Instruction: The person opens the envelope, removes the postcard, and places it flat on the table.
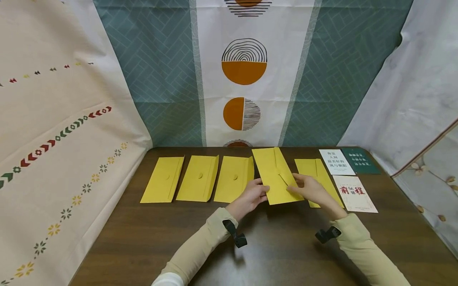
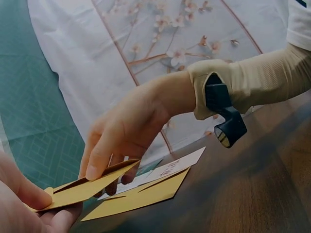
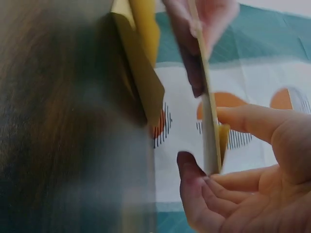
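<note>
A yellow envelope (image 1: 273, 169) is held up off the table, tilted, between both hands. My left hand (image 1: 250, 195) pinches its left edge, thumb on the upper face. At the right edge my right hand (image 1: 315, 192) grips it, thumb on top and fingers behind, as the left wrist view also shows. In the right wrist view the envelope (image 3: 209, 111) is seen nearly edge-on, with a small yellow piece standing out near the right thumb. Another yellow envelope (image 1: 311, 167) lies on the table, partly hidden beneath the right hand.
Three yellow envelopes, left (image 1: 162, 180), middle (image 1: 196, 178) and right (image 1: 232, 171), lie in a row to the left. At the right are a white card (image 1: 337, 161), a green card (image 1: 359, 161) and a white card with red lettering (image 1: 355, 194). Patterned cloths hang around the brown table (image 1: 150, 242).
</note>
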### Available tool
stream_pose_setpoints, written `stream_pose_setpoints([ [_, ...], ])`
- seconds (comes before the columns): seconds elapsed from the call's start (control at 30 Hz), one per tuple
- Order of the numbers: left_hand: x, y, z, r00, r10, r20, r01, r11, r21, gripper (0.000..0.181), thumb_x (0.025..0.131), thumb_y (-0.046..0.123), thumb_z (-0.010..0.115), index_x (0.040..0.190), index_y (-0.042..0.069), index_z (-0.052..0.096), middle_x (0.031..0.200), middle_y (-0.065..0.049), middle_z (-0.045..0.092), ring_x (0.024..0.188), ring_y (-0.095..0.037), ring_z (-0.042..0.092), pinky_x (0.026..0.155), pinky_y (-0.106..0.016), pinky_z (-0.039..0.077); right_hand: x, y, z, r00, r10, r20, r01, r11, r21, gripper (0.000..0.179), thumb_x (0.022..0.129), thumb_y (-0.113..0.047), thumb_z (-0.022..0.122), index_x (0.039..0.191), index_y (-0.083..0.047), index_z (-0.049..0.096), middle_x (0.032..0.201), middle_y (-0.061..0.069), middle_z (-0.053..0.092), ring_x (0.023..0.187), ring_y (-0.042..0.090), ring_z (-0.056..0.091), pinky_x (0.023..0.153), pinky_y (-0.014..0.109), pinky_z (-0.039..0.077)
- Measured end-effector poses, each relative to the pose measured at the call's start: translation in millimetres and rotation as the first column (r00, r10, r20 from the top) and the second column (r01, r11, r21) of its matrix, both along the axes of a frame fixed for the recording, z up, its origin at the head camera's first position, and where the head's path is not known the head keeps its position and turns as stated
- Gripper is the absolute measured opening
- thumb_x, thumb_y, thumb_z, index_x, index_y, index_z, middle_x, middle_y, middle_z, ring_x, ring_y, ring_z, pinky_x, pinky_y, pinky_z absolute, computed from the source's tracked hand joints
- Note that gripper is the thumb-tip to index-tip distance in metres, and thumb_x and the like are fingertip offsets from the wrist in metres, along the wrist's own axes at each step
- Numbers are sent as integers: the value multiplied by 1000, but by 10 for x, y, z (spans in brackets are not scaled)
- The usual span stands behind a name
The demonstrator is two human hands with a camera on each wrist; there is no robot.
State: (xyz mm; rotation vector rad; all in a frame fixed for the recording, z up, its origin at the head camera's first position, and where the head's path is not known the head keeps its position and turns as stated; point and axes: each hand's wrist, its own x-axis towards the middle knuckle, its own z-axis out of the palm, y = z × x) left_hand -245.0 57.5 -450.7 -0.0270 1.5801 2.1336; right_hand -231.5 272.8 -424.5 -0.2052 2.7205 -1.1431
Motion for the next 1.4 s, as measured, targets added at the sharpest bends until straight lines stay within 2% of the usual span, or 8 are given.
stream_pose_setpoints([
  [0.13, -9, -28, 24, 1000, 12, 8, -12, 1000, 15, 39, 95, -1, 50, 133, 1, 51, 122, -18, 65, 107, -26, 66, 94, -44, 53, 19, -106, 39, 995, 0, -103, 8, 997, 71, 71, 89, -27, 69, 140, 12, 39, 128, 30, 58, 107, 37, 62, 86, 45, 55],
  [0.33, -15, -53, 37, 999, 35, 10, -36, 999, 21, 39, 94, -1, 51, 133, 1, 52, 123, -18, 65, 108, -25, 66, 94, -42, 53, 36, -181, 75, 988, -14, -152, 30, 994, 104, 67, 90, -27, 67, 138, 13, 42, 123, 29, 61, 104, 36, 64, 84, 43, 56],
  [0.67, -26, -97, 35, 999, 47, -5, -46, 999, 28, 38, 95, 1, 52, 133, 0, 51, 125, -18, 63, 106, -21, 65, 96, -42, 52, 50, -203, 83, 992, -2, -128, 14, 996, 88, 64, 93, -29, 64, 138, 11, 44, 121, 28, 63, 103, 34, 66, 78, 37, 58],
  [0.93, -32, -151, 28, 999, 45, -3, -45, 998, 38, 36, 96, 0, 50, 132, -1, 51, 126, -18, 61, 112, -23, 63, 99, -44, 50, 33, -189, 77, 993, 14, -117, -10, 999, 36, 62, 95, -28, 61, 140, 10, 42, 122, 28, 63, 106, 35, 65, 82, 41, 58],
  [1.17, -66, -196, -5, 999, 47, 16, -48, 997, 62, 35, 96, -2, 49, 132, -3, 50, 128, -20, 60, 115, -26, 62, 101, -44, 49, 38, -158, 105, 998, 47, -44, -50, 995, -87, 61, 98, -29, 56, 142, 10, 38, 136, 30, 52, 106, 34, 65, 86, 43, 57],
  [1.4, -62, -225, 7, 999, 43, 15, -44, 997, 64, 37, 97, -2, 49, 133, -3, 49, 129, -20, 59, 116, -26, 61, 102, -44, 48, 39, -94, 133, 998, 60, 2, -59, 985, -165, 62, 99, -32, 54, 143, 7, 38, 138, 29, 50, 108, 34, 64, 92, 47, 53],
])
